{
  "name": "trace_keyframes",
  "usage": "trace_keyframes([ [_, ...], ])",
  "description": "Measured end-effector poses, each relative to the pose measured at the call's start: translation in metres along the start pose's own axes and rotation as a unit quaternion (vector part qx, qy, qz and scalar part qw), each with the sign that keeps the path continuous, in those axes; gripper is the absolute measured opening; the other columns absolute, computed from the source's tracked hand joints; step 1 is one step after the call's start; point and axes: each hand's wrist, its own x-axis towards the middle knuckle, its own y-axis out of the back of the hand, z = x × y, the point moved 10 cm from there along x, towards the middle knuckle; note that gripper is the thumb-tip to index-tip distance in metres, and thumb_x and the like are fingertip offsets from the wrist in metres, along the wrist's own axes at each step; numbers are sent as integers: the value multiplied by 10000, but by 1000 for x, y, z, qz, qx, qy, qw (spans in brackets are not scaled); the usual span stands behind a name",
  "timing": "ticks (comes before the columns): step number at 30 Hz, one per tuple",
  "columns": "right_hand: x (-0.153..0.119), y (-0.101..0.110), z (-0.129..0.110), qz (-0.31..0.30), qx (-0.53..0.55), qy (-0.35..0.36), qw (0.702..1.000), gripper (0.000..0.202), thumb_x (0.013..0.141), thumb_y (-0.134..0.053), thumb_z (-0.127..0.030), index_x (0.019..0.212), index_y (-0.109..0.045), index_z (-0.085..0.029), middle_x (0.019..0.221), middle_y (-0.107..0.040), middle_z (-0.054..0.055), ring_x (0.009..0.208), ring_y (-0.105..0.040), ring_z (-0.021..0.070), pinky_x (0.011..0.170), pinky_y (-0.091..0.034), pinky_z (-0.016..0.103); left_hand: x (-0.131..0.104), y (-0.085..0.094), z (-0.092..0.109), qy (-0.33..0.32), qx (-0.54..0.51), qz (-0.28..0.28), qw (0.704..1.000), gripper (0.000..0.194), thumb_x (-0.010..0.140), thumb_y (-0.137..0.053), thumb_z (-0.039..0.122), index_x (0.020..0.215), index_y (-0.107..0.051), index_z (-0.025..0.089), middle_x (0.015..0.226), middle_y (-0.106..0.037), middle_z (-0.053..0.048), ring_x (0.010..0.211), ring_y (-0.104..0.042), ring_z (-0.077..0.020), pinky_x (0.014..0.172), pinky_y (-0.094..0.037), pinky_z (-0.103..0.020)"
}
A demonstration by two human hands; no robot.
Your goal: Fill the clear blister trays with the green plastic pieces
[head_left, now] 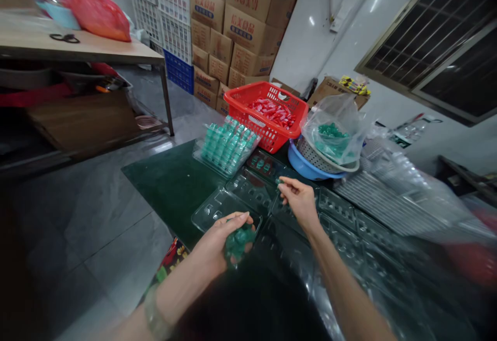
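Observation:
My left hand (229, 235) is cupped around a clump of green candies (239, 240), held low over the table's near side. Between the thumb and fingers of my right hand (298, 200) is one small green piece (278, 181), pinched above the clear trays. Beyond it, a clear plastic tray (267, 166) has several green pieces in its slots. A clear tray (217, 209) lies just past my left hand, and another clear tray (248, 190) lies in the middle. More clear trays (345, 227) spread to the right under and beside my right forearm.
On the dark green table (163, 175), stacked filled trays (227, 144) stand beside a red basket (266, 129) of red-wrapped pieces. A bag of green pieces (334, 139) sits in a colander over a blue basin (306, 164). Stacked clear trays (388, 180) lie right; cartons (248, 25) stand behind.

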Motion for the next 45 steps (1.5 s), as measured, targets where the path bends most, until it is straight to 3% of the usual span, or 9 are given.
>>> trace_keyframes([
  [5, 79, -6, 35, 0, -173, 46, 984, 331, 722, -530, -290, 964, -648, -98, 707, -638, 63, 592, -575, 148, 547, -467, 260, -1, 11, -5, 30, -15, 17, 999, 329, 721, -572, 460, 870, -578, 167, 772, -574, -40, 497, -549, -122, 309, -264, -164],
  [9, 106, -20, 57, -19, -235, 47, 971, 246, 683, -560, -203, 879, -680, -116, 733, -655, 71, 675, -591, 171, 655, -457, 279, 1, 21, -4, 35, -35, 38, 998, 346, 714, -582, 458, 873, -603, 152, 785, -593, -55, 514, -563, -132, 338, -315, -172],
  [14, 110, -34, 62, -56, -293, 64, 952, 235, 711, -556, -200, 897, -681, -129, 796, -654, 77, 732, -587, 171, 700, -432, 266, 5, 27, 0, 15, -44, 52, 998, 308, 723, -593, 412, 855, -632, 137, 776, -609, -68, 590, -575, -138, 457, -430, -203],
  [18, 113, -44, 62, -99, -327, 78, 936, 211, 716, -559, -204, 872, -687, -142, 814, -648, 76, 721, -577, 171, 673, -421, 260, 9, 24, 0, 3, -44, 37, 998, 296, 725, -593, 399, 849, -645, 135, 774, -611, -73, 640, -575, -149, 504, -451, -216],
  [26, 121, -50, 67, -182, -354, 73, 915, 178, 721, -546, -183, 822, -688, -146, 639, -636, 10, 590, -557, 133, 591, -411, 213, 10, 28, -1, 6, -32, 27, 999, 277, 752, -562, 381, 873, -640, 144, 805, -603, -74, 652, -561, -154, 532, -449, -244],
  [35, 103, -58, 58, -154, -436, 85, 883, 213, 767, -468, -161, 880, -645, -129, 909, -596, 123, 829, -557, 201, 718, -391, 268, 11, 19, -1, 0, -4, 18, 1000, 246, 753, -569, 358, 868, -632, 150, 793, -609, -63, 660, -569, -155, 555, -450, -238],
  [38, 99, -59, 53, -165, -443, 92, 876, 226, 755, -483, -146, 930, -623, -122, 910, -586, 126, 813, -559, 189, 706, -392, 252, 6, 18, 2, -12, 11, 19, 1000, 233, 744, -579, 355, 845, -636, 152, 786, -610, -54, 650, -568, -148, 547, -449, -225],
  [43, 107, -48, 46, -192, -411, 106, 885, 497, 724, -482, -82, 1219, -448, -118, 802, -623, 51, 693, -560, 128, 644, -399, 196, -10, 19, 15, -28, 23, 15, 999, 234, 745, -577, 357, 840, -636, 152, 787, -618, -52, 624, -563, -133, 534, -434, -208],
  [45, 110, -43, 45, -193, -400, 107, 890, 470, 725, -467, -69, 1192, -485, -125, 761, -629, 33, 657, -555, 116, 631, -398, 191, -14, 19, 21, -32, 15, 17, 999, 228, 747, -580, 349, 840, -633, 147, 800, -619, -57, 660, -565, -141, 572, -444, -220],
])
